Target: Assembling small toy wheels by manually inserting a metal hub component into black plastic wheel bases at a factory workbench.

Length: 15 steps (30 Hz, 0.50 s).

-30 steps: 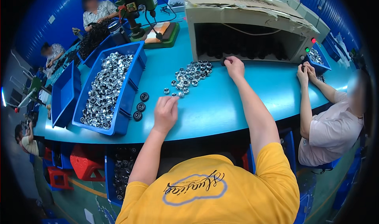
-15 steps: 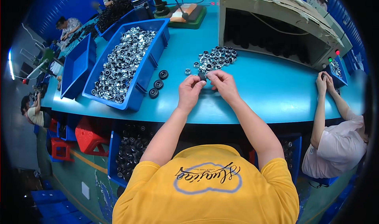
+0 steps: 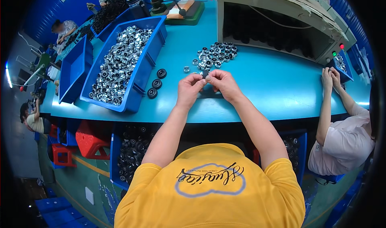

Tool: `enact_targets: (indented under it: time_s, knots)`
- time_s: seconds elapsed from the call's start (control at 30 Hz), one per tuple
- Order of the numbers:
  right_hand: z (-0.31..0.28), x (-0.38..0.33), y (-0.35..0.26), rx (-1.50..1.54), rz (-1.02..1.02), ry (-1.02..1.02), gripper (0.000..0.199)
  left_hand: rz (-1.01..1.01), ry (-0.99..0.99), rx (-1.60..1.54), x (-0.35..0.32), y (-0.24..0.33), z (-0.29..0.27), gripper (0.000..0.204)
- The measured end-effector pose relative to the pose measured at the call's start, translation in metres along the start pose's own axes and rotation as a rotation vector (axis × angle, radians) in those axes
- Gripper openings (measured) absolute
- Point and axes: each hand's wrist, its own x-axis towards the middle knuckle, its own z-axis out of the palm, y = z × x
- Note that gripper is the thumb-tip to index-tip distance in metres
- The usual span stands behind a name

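My left hand [image 3: 189, 90] and my right hand [image 3: 226, 86] meet above the table, fingertips pinched together on a small black tyre [image 3: 205, 73]. Fingers cover much of it, so whether a hub sits inside cannot be made out. Just beyond the hands lies a loose pile of shiny silver wheel hubs with black centres [image 3: 217, 54]. One hub [image 3: 186, 69] rests apart, left of that pile. Farther left, three black-tyred wheels [image 3: 157, 83] lie in a row beside a large blue bin [image 3: 134, 97] heaped with silver hubs.
An empty-looking blue tray [image 3: 76, 69] leans left of the bin. A pale box-shaped machine with a dark opening [image 3: 265, 27] stands at the back right. Bins of black parts [image 3: 134, 147] sit below the table edge [image 3: 241, 121]. A co-worker [image 3: 341, 143] works at the right.
My right hand has closed in toward the left, and both hands' fingertips now meet on the tyre. The whole view has shifted slightly.
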Motion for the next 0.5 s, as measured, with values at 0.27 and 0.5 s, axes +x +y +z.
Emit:
enact_targets:
  time_s: [0.27,0.5]
  knots:
    - [0.001,-0.003,-0.009,0.029,0.021,-0.116,0.023,0.034,-0.050,-0.047,-0.001,0.000,-0.004,0.018]
    - [0.002,-0.001,0.001,-0.247,-0.230,-0.057,0.020,0.017,-0.050,-0.116,0.000,-0.002,-0.004,0.018]
